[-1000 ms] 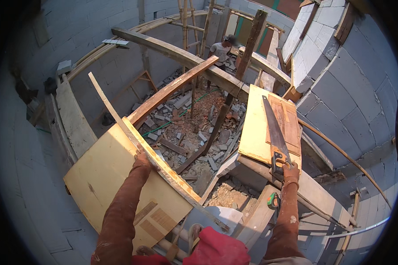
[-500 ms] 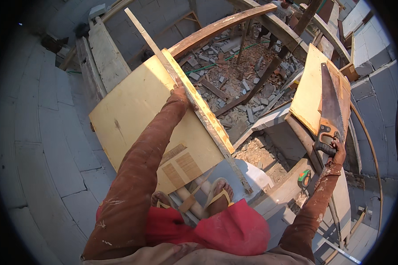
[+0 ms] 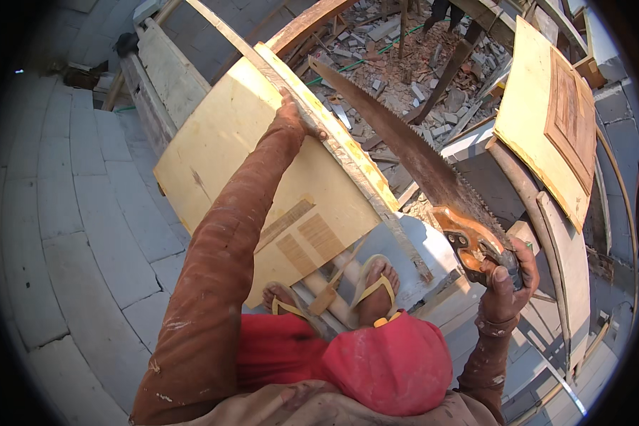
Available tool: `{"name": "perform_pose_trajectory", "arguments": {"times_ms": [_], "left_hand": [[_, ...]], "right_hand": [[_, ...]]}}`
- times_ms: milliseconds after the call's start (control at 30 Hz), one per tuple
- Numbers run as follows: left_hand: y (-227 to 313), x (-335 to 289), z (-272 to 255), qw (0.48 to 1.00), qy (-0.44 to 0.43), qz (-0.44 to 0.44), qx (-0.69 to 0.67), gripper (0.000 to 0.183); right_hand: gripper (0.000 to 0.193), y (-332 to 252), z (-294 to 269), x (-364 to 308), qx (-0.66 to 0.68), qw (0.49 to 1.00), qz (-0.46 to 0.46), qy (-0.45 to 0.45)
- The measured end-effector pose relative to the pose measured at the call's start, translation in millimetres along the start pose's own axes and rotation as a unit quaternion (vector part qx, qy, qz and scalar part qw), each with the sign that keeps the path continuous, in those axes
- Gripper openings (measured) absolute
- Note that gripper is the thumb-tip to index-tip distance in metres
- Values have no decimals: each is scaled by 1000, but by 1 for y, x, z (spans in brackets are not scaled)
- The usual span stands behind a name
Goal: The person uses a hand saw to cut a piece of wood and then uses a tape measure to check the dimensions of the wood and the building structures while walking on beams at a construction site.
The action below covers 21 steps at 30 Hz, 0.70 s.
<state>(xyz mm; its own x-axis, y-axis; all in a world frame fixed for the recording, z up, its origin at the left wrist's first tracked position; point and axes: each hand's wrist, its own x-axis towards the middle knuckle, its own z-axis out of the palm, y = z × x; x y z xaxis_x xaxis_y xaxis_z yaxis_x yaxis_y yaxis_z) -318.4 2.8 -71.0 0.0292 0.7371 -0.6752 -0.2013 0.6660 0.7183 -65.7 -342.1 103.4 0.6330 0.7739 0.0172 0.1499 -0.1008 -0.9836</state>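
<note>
My left hand [image 3: 295,121] grips a long, narrow wooden batten [image 3: 355,188], its fingers and thumb on either side of it. The batten lies along the right edge of a pale yellow plywood sheet [image 3: 238,135]. In my right hand [image 3: 508,287] is a handsaw, closed around its orange and black handle [image 3: 468,238]. The rusty saw blade [image 3: 412,149] is raised in the air, tip pointing to the far left, toothed edge facing up and right. Its tip is close to the plywood's far right edge in the picture; whether they touch I cannot tell.
My sandalled feet [image 3: 376,287] stand at the sheet's near edge, beside round poles. Beyond lies a pit of rubble [image 3: 433,92], where another person's legs [image 3: 444,14] show. A second plywood piece [image 3: 529,106] rests at the right. A grey block wall [image 3: 64,213] curves along the left.
My right hand has lifted the handsaw off the right-hand plywood piece and swung it left, toward me. My left hand stays on the batten. The view has shifted slightly.
</note>
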Motion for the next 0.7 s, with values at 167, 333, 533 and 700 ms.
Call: {"name": "perform_pose_trajectory", "arguments": {"times_ms": [167,333,533,700], "left_hand": [[10,9,-18,999,34,-3,2,75],[-1,11,-17,999,8,28,-14,75],[-1,33,-26,997,2,-34,-69,75],[-9,64,-49,1000,11,8,24,75]], "right_hand": [[36,-7,-3,-21,-71,983,42,-166],[31,-12,10,-23,-134,973,-43,-181],[30,-5,12,-18,-128,967,-34,-219],[31,3,77,19,-98,963,-94,-232]]}}
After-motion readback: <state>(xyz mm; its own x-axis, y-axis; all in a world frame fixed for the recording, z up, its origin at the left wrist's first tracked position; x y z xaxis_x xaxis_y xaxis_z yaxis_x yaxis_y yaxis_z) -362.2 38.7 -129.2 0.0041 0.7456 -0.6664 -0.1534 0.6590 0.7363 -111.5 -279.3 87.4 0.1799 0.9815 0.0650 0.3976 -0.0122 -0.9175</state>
